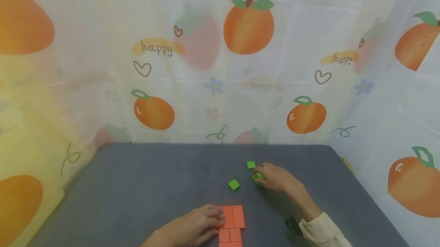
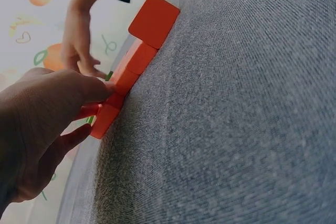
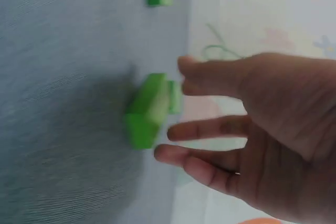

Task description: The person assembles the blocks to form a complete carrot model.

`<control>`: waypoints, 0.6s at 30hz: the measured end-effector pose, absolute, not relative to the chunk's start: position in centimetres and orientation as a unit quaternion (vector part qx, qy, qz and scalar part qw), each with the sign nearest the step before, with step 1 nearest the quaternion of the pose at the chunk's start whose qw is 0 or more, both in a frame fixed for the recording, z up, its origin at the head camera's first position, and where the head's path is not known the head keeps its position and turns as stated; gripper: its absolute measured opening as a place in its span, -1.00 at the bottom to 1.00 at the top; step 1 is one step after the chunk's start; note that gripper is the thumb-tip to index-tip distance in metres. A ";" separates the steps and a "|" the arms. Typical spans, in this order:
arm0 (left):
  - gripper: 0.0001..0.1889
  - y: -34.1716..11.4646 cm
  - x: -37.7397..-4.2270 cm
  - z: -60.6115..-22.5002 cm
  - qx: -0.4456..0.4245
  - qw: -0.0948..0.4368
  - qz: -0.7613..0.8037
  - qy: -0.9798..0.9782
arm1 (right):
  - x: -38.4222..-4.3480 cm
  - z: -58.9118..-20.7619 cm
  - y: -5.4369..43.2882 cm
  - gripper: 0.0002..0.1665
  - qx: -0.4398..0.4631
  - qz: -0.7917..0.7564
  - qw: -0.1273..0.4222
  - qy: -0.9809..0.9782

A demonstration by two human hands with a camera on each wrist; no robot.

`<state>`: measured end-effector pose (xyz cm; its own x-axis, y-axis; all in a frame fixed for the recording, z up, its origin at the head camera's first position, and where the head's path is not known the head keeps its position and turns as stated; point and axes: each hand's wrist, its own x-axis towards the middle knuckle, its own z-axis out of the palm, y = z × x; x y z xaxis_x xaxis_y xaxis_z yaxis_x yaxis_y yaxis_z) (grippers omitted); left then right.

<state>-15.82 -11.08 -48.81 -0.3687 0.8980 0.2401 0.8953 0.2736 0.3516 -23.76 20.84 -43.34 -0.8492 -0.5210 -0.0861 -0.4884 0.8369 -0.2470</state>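
My left hand [image 1: 196,224] rests along the left side of a flat arrangement of orange-red blocks [image 1: 238,216], its fingertips touching the upper left block. In the left wrist view, the thumb and fingers lie against the far end of these blocks [image 2: 155,21]. Farther out, my right hand [image 1: 275,178] reaches over a green block [image 1: 258,176]. The right wrist view shows its thumb and fingers spread apart, just short of the blurred green block [image 3: 144,116]. Two more green blocks lie nearby, one turned block [image 1: 234,185] to the left and one block [image 1: 251,164] farther back.
A grey cloth-covered table [image 1: 137,186] carries all the blocks. Behind it and along the sides hangs a white curtain [image 1: 240,105] printed with oranges and strawberries. A dark green object [image 1: 293,226] sits by the right sleeve [image 1: 324,229].
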 end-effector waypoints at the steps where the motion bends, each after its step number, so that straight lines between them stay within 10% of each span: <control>1: -0.69 -11.1 -15.8 -48.8 0.560 0.005 0.216 0.800 | -23.7 -43.6 21.0 -0.62 -0.259 -0.102 0.071 0.958; 18: -0.70 -11.1 -16.0 -49.3 0.563 -0.012 0.207 0.800 | -21.8 -42.5 19.2 -0.69 -0.349 -0.162 0.029 0.923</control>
<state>-16.03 -11.07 -49.27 -0.3647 0.8964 0.2519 0.9062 0.2796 0.3172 -21.83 19.19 -42.52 -0.7545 -0.6535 0.0603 -0.6350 0.7037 -0.3187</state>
